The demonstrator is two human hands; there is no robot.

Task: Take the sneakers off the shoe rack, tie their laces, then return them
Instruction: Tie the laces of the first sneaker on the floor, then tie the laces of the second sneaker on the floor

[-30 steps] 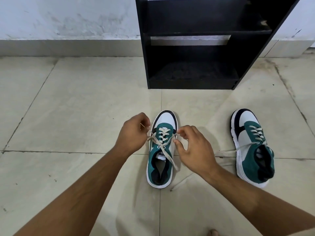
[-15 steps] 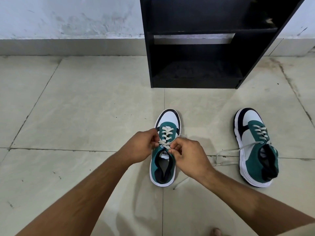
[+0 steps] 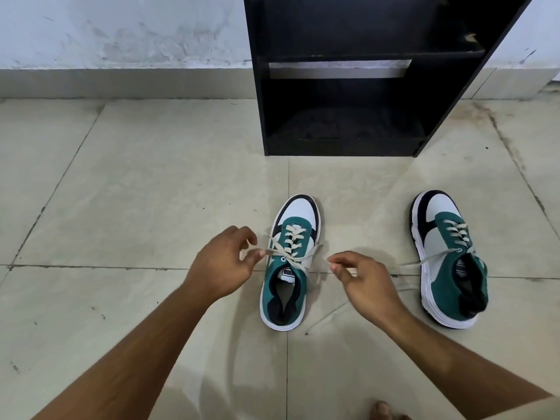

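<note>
Two teal, white and black sneakers stand on the tiled floor, toes toward the rack. The left sneaker (image 3: 288,268) lies between my hands. Its cream laces (image 3: 291,256) are crossed over the tongue and stretched out to both sides. My left hand (image 3: 224,265) pinches one lace end to the shoe's left. My right hand (image 3: 363,280) pinches the other lace end to its right. The right sneaker (image 3: 448,256) stands apart further right, its laces loose and trailing on the floor toward my right hand.
A black shoe rack (image 3: 342,77) with bare shelves stands against the white wall (image 3: 121,31), straight beyond the sneakers. Pale floor tiles (image 3: 136,192) spread to the left. A toe (image 3: 382,410) shows at the bottom edge.
My hands were together over the sneaker's tongue half a second ago; they have now moved apart sideways, drawing the laces taut to left and right.
</note>
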